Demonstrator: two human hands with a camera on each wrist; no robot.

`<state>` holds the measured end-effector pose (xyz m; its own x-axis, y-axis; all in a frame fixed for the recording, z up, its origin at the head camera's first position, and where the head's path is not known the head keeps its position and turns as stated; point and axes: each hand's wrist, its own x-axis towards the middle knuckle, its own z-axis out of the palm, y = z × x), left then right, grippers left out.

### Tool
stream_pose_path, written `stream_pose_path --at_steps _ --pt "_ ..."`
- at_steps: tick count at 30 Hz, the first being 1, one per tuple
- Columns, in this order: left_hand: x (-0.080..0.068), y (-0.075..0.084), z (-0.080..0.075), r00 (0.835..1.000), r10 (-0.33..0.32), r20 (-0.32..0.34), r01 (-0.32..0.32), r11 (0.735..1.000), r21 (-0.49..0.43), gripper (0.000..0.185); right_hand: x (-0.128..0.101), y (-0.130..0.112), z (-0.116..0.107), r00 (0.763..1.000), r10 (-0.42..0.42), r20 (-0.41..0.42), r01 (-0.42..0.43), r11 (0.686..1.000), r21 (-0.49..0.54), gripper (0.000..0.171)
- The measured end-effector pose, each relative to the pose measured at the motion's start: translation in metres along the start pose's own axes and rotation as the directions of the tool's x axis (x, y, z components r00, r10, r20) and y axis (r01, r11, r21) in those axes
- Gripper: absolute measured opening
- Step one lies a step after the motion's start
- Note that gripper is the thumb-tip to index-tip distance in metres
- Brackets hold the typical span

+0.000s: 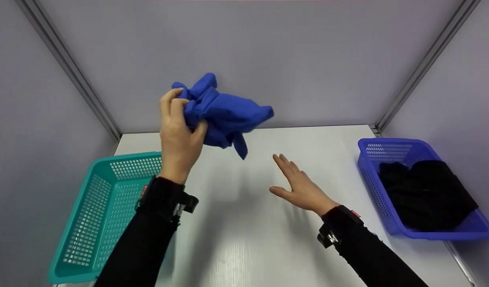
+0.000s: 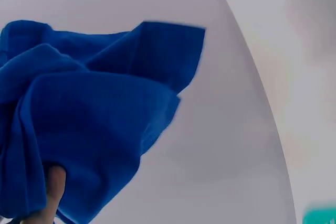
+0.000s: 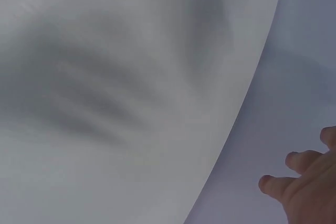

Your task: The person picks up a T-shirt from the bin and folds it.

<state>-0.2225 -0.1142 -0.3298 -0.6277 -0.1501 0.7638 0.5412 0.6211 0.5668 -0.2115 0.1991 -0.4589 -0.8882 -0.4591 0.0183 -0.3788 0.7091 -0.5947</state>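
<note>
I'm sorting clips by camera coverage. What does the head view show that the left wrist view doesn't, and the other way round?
Only the head view shows the right hand open over the table, the empty teal basket, the blue basket and the black cloth in it. Only the left wrist view shows the underside of the blue cloth, with one fingertip beneath it. Both show the left hand gripping that cloth above the table.

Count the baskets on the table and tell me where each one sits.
2. A teal basket sits at the table's left edge, below the left hand. A blue basket sits at the right edge and holds dark cloth. Nothing suggests another is hidden.
</note>
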Motion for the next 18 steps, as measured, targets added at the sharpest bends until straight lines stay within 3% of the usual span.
stream_pose_path --at_steps 4,9,14,18 --pt "-0.017 0.018 0.024 0.995 0.005 0.096 0.004 0.996 -0.094 0.026 0.004 -0.015 0.004 0.999 0.034 0.000 -0.033 0.974 0.225 0.100" --pt "-0.042 0.030 0.047 0.977 -0.006 0.213 0.047 0.981 -0.189 0.024 0.005 -0.024 0.006 0.988 0.154 -0.010 -0.130 0.868 0.480 0.102" --pt "-0.059 0.030 0.064 0.958 -0.044 0.284 0.118 0.961 -0.250 0.023 0.003 -0.024 0.009 0.962 0.272 -0.023 -0.211 0.794 0.570 0.093" --pt "-0.070 0.025 0.071 0.929 -0.084 0.361 0.193 0.941 -0.278 0.024 0.001 -0.022 0.012 0.953 0.298 -0.052 -0.199 0.747 0.635 0.077"
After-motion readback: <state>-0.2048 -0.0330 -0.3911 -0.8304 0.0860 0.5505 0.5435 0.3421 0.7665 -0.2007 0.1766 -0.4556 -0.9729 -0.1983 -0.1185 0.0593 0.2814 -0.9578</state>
